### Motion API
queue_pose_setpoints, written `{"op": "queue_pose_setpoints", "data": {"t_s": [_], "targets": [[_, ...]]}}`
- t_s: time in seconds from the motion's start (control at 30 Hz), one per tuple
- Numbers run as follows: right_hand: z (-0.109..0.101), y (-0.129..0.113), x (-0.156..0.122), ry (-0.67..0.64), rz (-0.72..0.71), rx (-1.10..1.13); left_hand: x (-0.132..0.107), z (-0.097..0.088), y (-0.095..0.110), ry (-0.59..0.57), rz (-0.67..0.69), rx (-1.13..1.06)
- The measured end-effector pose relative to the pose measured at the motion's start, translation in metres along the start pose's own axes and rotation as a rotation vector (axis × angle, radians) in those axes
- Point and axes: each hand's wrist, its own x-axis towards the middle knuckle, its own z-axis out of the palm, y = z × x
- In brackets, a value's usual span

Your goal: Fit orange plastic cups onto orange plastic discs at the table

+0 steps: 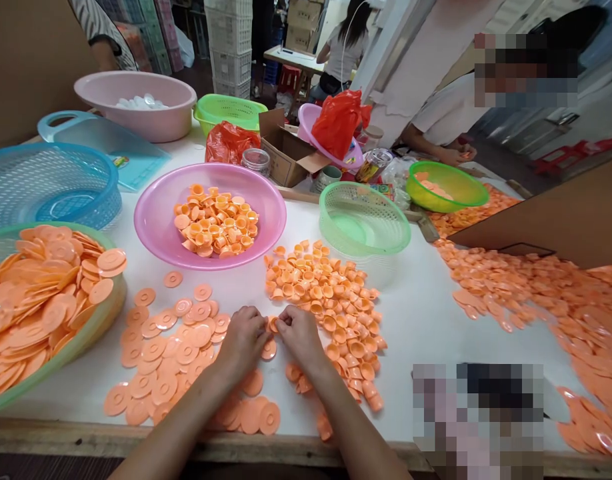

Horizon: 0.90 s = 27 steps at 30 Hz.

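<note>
Smooth, semi-gloss plastic on orange discs and small orange cups. Shiny, smooth plastic for bright pink basin; perforated plastic for blue basket, translucent for pale green basket. Thin, crinkled, glossy plastic on red bag. Matt brown cardboard for open box. Rough wood along table edge; smooth white finish on tabletop, material unclear. Clear, shiny walls on jar, glass or plastic unclear. Striped cloth on sleeve.
</note>
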Motion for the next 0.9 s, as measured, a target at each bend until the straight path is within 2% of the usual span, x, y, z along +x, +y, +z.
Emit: {"op": "queue_pose_setpoints", "data": {"t_s": [0.13, 0.23, 0.43, 0.53, 0.6, 0.63, 0.7, 0.77, 0.83, 0.87, 0.9], "targets": [[-0.003, -0.002, 0.001, -0.013, -0.012, -0.042, 0.012, -0.006, 0.008, -0.088, -0.218, -0.324], [-0.002, -0.002, 0.001, -0.019, -0.032, -0.081, 0.019, -0.003, 0.013, -0.066, -0.327, -0.333], [0.013, -0.004, -0.007, 0.055, -0.068, -0.125, 0.013, 0.011, 0.011, 0.022, -0.321, -0.293], [0.003, -0.006, -0.01, -0.016, -0.093, -0.033, 0.01, 0.007, 0.018, -0.002, -0.299, -0.199], [-0.014, -0.005, -0.01, -0.072, -0.129, 0.037, 0.014, -0.008, 0.03, 0.011, -0.256, -0.152], [-0.025, -0.004, -0.009, -0.042, -0.142, 0.053, 0.018, -0.022, 0.037, 0.06, -0.219, -0.143], [-0.047, 0.002, -0.006, 0.137, -0.152, 0.014, 0.033, -0.059, 0.051, 0.25, -0.15, -0.146], [-0.063, 0.011, -0.001, 0.307, -0.136, -0.111, 0.051, -0.102, 0.06, 0.508, -0.152, -0.186], [-0.07, 0.021, 0.005, 0.322, -0.107, -0.237, 0.066, -0.138, 0.061, 0.705, -0.17, -0.23], [-0.07, 0.026, 0.007, 0.294, -0.101, -0.28, 0.068, -0.148, 0.059, 0.751, -0.173, -0.234], [-0.068, 0.03, 0.008, 0.264, -0.103, -0.308, 0.067, -0.151, 0.055, 0.742, -0.168, -0.226]]}}
